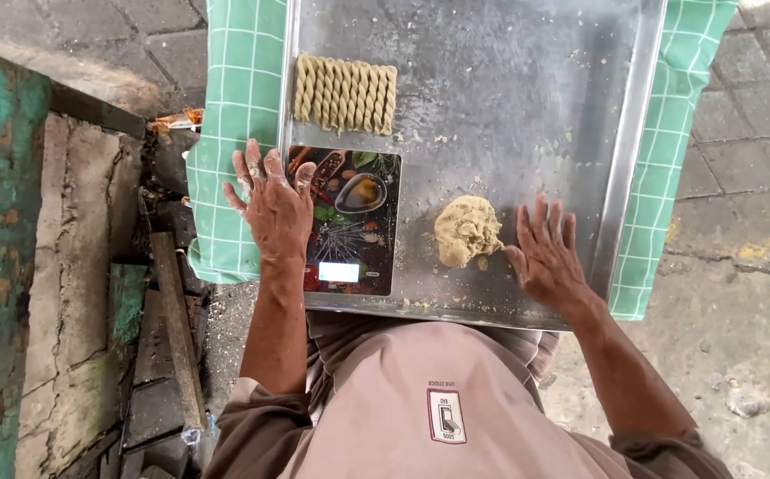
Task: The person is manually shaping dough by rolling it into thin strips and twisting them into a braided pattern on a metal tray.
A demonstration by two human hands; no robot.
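Head view looks straight down past a beige shirt (pixel 420 399) to a metal tray (pixel 527 98) lying on a green checked cloth (pixel 239 98). Nearest on the tray, the left hand (pixel 274 204) lies flat, fingers spread, dusted with flour, partly on the tray's left rim and partly on a small dark scale (pixel 354 222) printed with spices. The right hand (pixel 546 253) rests palm down on the tray, fingers open and holding nothing, just right of a dough lump (pixel 467 231). The lump sits between the scale and that hand, with crumbs scattered round it. Farther off, a row of twisted dough sticks (pixel 345 93) lies side by side near the tray's far left corner.
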